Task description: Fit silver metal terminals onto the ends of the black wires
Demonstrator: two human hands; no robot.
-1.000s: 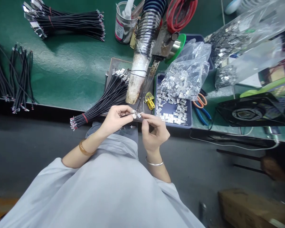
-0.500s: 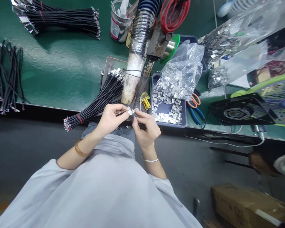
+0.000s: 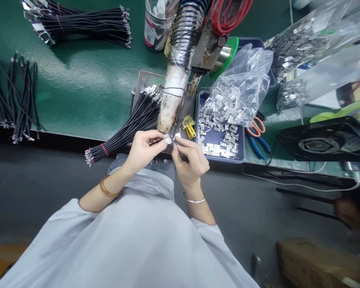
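Note:
My left hand point(image 3: 144, 151) is closed in a pinch around a small silvery part point(image 3: 168, 139), with white covering at the fingertips. Close beside it, my right hand point(image 3: 192, 160) has its thumb and forefinger drawn together; what lies between them is too small to make out. Both hands meet just below the tip of a tape-wrapped flexible duct point(image 3: 169, 106). A bundle of black cables point(image 3: 129, 124), tied with a red band, lies left of the duct with metal pieces on its far ends. Next to my right hand is a small yellow object point(image 3: 190, 129).
A blue tray point(image 3: 241, 154) at the right holds many metal parts point(image 3: 219, 150) and a clear plastic bag point(image 3: 246, 76). Pliers point(image 3: 259, 147), a black fan point(image 3: 324, 143) and red coiled wire point(image 3: 230, 16) are around it. More cable bundles point(image 3: 87, 24) lie left, near a jar point(image 3: 156, 32).
The view has shifted, so the bench appears slightly further right. My hands stay close together below the duct, and the silvery part between them shows less clearly.

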